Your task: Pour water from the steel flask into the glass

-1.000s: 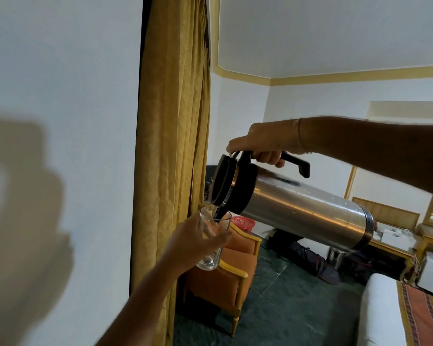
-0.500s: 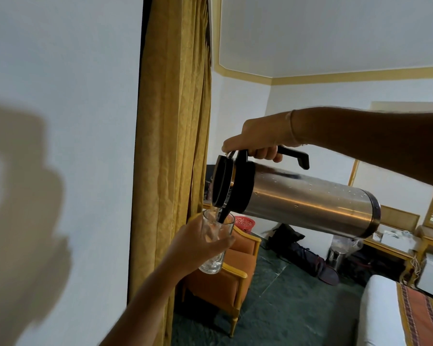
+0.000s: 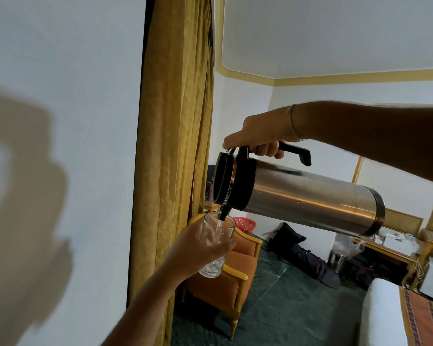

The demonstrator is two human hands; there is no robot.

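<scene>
dim, flat light | big soft shadow on wall (image 3: 60,121) (left) | edges bowed

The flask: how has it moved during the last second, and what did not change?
The flask rose at its base end, tipping nearer to level, and water now runs from its spout into the glass. The right hand still grips the handle; the left hand still holds the glass.

Brushed, droplet-beaded steel flask (image 3: 310,198) (glossy black plastic lid (image 3: 223,181)); clear patterned glass (image 3: 216,245).
</scene>
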